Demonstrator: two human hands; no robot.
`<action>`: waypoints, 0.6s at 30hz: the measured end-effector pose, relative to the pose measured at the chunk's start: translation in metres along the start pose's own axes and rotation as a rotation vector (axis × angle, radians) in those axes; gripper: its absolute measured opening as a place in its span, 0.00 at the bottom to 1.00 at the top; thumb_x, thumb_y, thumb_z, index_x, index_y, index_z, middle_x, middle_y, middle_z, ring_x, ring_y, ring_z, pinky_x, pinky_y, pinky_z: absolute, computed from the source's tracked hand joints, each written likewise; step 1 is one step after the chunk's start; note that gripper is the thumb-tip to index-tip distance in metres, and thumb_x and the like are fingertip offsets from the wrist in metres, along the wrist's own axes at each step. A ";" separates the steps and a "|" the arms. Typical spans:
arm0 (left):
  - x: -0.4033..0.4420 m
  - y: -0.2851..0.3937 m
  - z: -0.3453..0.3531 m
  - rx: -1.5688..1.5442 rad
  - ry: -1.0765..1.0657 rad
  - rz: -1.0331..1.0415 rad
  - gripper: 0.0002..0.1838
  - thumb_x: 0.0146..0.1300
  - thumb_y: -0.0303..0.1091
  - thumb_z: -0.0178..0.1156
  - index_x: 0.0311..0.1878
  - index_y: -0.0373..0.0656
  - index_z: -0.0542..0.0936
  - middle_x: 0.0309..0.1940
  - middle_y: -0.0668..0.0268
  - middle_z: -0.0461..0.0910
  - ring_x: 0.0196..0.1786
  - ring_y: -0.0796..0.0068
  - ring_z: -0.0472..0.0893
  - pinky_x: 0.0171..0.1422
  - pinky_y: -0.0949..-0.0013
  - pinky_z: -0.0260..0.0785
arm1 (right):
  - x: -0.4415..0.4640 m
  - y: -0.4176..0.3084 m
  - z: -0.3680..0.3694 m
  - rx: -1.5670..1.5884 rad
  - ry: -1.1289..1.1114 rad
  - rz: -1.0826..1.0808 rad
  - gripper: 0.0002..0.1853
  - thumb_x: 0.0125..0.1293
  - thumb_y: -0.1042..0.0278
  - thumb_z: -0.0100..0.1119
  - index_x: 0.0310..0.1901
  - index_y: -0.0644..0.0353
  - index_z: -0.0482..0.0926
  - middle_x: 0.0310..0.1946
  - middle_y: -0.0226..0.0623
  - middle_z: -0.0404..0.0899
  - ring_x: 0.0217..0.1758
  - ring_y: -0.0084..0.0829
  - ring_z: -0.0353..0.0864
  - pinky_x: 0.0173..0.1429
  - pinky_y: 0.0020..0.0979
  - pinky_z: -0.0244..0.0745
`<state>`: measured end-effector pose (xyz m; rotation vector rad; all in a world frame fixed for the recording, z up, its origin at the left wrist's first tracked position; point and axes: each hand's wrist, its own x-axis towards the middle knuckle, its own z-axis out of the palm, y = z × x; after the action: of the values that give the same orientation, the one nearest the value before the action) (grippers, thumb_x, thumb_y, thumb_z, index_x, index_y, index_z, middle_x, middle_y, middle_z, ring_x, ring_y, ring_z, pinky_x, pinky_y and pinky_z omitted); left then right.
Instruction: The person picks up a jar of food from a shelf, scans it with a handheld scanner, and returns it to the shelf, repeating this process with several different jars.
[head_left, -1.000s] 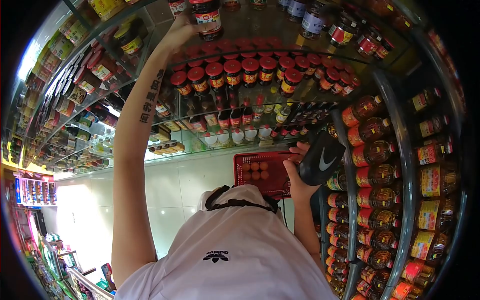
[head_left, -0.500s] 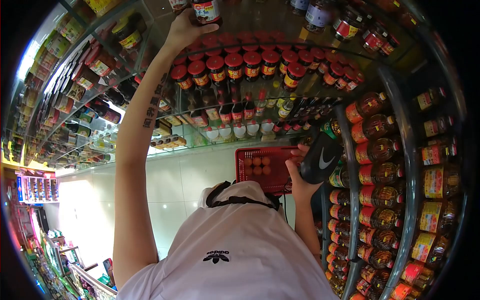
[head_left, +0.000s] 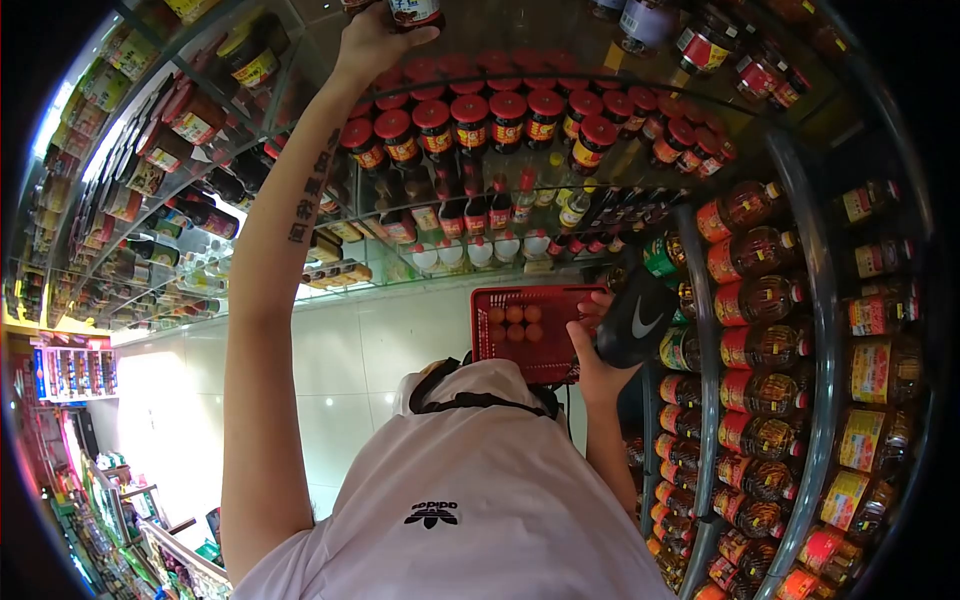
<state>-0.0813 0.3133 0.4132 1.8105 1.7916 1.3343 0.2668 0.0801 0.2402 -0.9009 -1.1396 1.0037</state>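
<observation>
At the top edge, my left hand (head_left: 375, 45) reaches up to a high shelf. Its fingers are closed about a dark glass jar (head_left: 415, 12) with a white label, partly cut off by the frame; the thumb lies along its near side. Another jar (head_left: 358, 5) shows just left of it. My right hand (head_left: 598, 360) is lower, by the basket, its fingers curled at a black object (head_left: 640, 315) with a white swoosh, whose kind I cannot make out. This object hides part of the hand. A red basket (head_left: 480, 345) with several round orange-brown items (head_left: 515, 322) sits beside that hand.
Glass shelves ahead carry rows of red-lidded jars (head_left: 470, 120) and sauce bottles (head_left: 475, 212). More jars (head_left: 195, 115) line the left shelves. At right, a metal-railed rack (head_left: 820, 300) holds large oil bottles (head_left: 760, 345). Pale tiles (head_left: 330, 360) form the floor.
My left hand and the jar sit slightly higher, with more of the jar cut off. The near shelves and the basket also shift up a little in view. My right hand has hardly moved.
</observation>
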 end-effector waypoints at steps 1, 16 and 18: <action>-0.001 0.000 0.000 0.004 0.005 -0.013 0.31 0.55 0.41 0.76 0.58 0.36 0.76 0.48 0.61 0.83 0.49 0.69 0.82 0.53 0.63 0.75 | -0.001 0.000 0.000 0.000 -0.001 0.002 0.29 0.55 0.86 0.71 0.58 0.65 0.70 0.54 0.41 0.77 0.42 0.22 0.80 0.46 0.23 0.77; 0.001 0.001 0.002 0.030 0.028 -0.074 0.29 0.56 0.40 0.76 0.56 0.36 0.78 0.47 0.62 0.83 0.49 0.69 0.82 0.55 0.64 0.74 | -0.008 0.011 -0.004 -0.008 -0.025 0.047 0.32 0.55 0.86 0.71 0.62 0.65 0.68 0.56 0.41 0.77 0.51 0.26 0.80 0.48 0.25 0.79; 0.000 0.000 0.002 0.023 0.026 -0.078 0.29 0.56 0.39 0.76 0.57 0.36 0.78 0.48 0.61 0.83 0.50 0.68 0.82 0.56 0.64 0.74 | -0.009 0.011 -0.005 -0.004 -0.033 0.051 0.32 0.56 0.86 0.71 0.62 0.64 0.68 0.56 0.41 0.77 0.51 0.26 0.80 0.48 0.26 0.79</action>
<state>-0.0798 0.3139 0.4127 1.7232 1.8784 1.3192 0.2692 0.0750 0.2262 -0.9240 -1.1514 1.0614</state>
